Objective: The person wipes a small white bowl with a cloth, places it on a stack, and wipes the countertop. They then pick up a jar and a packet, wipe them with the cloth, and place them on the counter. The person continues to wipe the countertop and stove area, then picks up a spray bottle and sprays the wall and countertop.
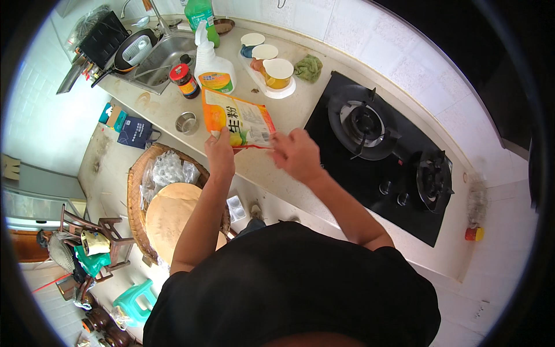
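My left hand (220, 152) grips a lower corner of an orange, white and green plastic food packet (249, 119), thumb on its printed front. The packet is tilted above the counter and bears large writing. At its right edge is my right hand (297, 154), blurred, with bent fingers; whether they pinch the edge is unclear. A small metal cup (187, 123) stands left of the packet. Behind it are a white spray bottle (214, 69) and a red-lidded glass jar (184, 81). Several lidded seasoning pots (277, 74) sit on a white tray (284, 92) further back.
A black two-burner gas hob (347, 169) lies to the right. A green cloth (308, 68) rests behind the counter (260, 167). At the back left are a steel sink (162, 58) and a green bottle (201, 15). A round wooden board (173, 212) lies over a woven basket (135, 195).
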`<state>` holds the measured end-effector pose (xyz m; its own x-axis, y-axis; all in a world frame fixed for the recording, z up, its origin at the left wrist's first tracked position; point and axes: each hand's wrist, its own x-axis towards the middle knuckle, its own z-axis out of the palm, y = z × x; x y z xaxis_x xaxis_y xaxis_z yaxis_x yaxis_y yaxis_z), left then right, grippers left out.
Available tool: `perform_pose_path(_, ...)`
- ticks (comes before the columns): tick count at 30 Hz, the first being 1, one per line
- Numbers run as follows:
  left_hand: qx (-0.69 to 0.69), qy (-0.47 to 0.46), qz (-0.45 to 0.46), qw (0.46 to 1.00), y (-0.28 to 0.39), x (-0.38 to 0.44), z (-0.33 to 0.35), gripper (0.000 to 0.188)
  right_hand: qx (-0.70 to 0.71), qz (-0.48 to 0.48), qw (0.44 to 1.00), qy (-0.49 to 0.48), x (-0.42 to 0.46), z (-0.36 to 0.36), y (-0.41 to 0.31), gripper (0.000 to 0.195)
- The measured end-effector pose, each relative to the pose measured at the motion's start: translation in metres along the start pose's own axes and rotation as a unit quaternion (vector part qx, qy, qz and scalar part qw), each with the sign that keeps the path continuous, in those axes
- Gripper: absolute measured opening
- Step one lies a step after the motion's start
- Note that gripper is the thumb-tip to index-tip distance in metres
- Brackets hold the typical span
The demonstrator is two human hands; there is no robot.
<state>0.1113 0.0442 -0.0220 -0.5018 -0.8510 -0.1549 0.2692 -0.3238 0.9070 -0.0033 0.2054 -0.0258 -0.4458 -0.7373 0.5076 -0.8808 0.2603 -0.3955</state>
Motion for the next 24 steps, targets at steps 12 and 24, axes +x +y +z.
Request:
perform_pose_path(12, 0.114, -0.05, -0.024, 0.992, 0.033, -0.016, 0.032, 0.033, -0.048, -0.049, 0.99, 0.12, 0.026, 0.025, -0.022, 0.02)
perform_pose_path(24, 0.134, -0.11, 0.097, 0.98, 0.04, 0.016, -0.036, 0.051, 0.449, 0.152, 0.87, -0.139, 0.061, -0.022, 0.033, 0.009)
